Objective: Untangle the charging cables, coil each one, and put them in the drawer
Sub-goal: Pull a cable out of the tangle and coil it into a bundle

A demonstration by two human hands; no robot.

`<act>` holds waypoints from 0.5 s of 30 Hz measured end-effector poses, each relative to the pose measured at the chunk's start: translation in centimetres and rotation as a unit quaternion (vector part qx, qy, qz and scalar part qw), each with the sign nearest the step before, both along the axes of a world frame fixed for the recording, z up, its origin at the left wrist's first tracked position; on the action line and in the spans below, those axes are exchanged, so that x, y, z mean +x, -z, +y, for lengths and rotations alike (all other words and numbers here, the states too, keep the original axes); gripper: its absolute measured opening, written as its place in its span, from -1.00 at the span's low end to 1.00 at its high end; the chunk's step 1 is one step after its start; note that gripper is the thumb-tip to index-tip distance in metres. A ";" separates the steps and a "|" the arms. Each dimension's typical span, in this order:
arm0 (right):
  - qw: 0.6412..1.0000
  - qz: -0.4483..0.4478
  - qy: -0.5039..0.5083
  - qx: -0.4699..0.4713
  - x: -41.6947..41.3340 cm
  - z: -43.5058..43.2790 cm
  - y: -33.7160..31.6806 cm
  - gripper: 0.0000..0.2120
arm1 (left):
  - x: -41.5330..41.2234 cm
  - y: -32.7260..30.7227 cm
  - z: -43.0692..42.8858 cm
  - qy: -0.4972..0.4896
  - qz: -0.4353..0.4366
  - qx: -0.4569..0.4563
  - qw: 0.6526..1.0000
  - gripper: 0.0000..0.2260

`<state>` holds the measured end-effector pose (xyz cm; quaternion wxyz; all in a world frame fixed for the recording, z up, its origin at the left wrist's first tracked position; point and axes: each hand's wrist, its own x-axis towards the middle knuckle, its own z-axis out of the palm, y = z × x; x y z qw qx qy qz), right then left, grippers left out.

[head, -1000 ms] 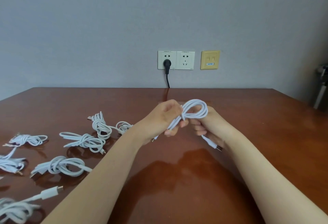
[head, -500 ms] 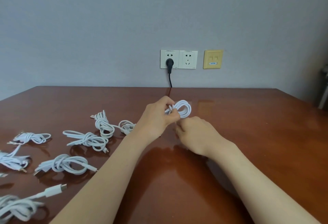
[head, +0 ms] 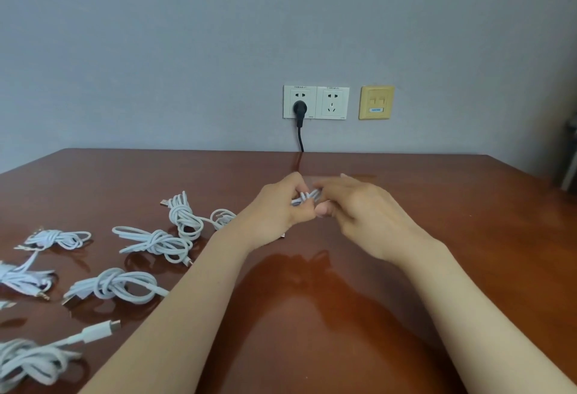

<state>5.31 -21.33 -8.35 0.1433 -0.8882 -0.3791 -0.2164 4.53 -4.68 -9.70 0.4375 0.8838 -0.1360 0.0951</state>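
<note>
Brown table (head: 452, 225), white cables (head: 156, 242), grey wall (head: 156, 50)

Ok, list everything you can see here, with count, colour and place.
table: one, reddish-brown, fills the foreground
loose cable bundles: at least six, white, on the table's left part
held cable: one, white, between both hands
sockets: two, white, on the wall
plug: one, black, in the left socket
wall plate: one, yellow, right of the sockets
left hand: one, grips the held cable
right hand: one, pinches the held cable
</note>
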 end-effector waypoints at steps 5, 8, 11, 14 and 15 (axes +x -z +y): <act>0.978 0.141 -0.018 0.154 0.5 -0.8 -0.1 -0.92 | -0.2 0.4 -0.3 0.038 0.016 0.048 0.998 -0.82; 0.957 0.187 -0.011 0.223 0.5 -1.2 -0.3 -0.91 | -0.5 0.3 -0.7 0.063 0.014 0.048 0.997 -0.82; 0.931 0.238 -0.006 0.275 0.5 -1.6 -0.6 -0.84 | -0.9 -0.2 -1.2 0.084 0.005 0.066 0.994 -0.79; 0.905 0.296 -0.002 0.304 0.7 -1.9 -0.8 -0.90 | -1.1 -0.2 -1.7 0.098 -0.006 0.076 0.992 -0.74; 0.895 0.315 -0.003 0.316 0.8 -2.0 -0.9 -0.92 | -1.2 -0.2 -1.8 0.102 -0.009 0.071 0.992 -0.74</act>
